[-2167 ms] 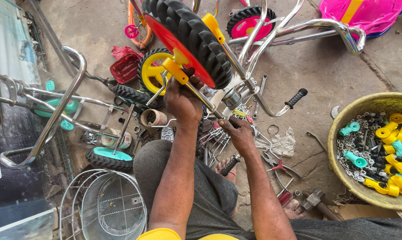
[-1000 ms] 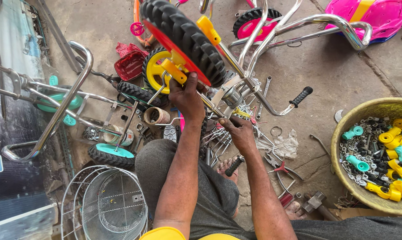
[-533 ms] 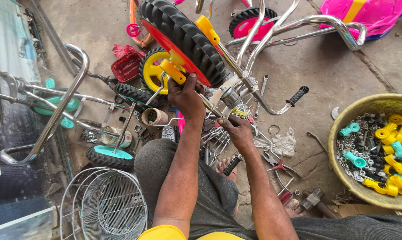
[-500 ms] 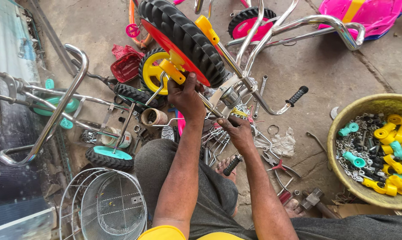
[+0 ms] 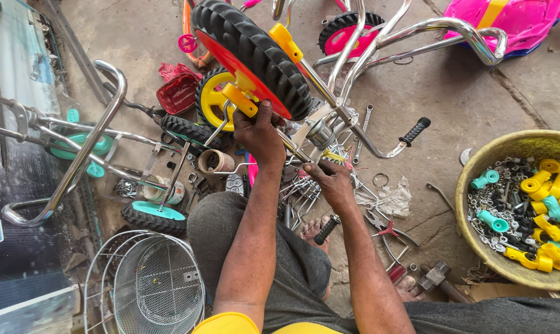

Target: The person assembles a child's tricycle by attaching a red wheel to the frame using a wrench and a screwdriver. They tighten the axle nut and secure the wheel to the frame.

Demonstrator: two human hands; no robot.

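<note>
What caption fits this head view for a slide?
Left hand grips the fork by a red wheel; right hand works near the chrome frame, beside a parts bowl.

Flat brown cardboard box [image 5: 487, 289] on the ground under the basin's [image 5: 462, 204] near edge

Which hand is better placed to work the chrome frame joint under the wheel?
Right, probably. The right hand already sits on the chrome frame just below the joint, fingers curled at it. The left hand is taken up gripping by the yellow fork at the big wheel, seemingly steadying it.
</note>
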